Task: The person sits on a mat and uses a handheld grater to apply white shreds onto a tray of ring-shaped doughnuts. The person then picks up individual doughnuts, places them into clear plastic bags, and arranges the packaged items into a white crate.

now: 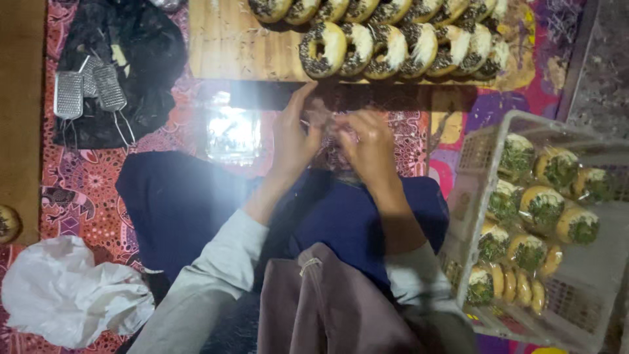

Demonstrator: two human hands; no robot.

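My left hand (293, 139) and my right hand (371, 147) meet in front of me, fingers pinched on a thin clear plastic wrapper (331, 134) that seems to hold a doughnut; its contents are blurred. Just beyond my hands a wooden board (226, 46) carries rows of doughnuts with chocolate sprinkles (386, 46). My knees in dark blue cloth (190, 196) lie below my hands.
A white plastic crate (481, 141) at the right holds wrapped doughnuts with green topping (544, 206). A stack of clear plastic bags (232, 134) glares left of my hands. Two metal graters (88, 88) rest on a black bag (141, 59). A crumpled white bag (69, 292) lies bottom left.
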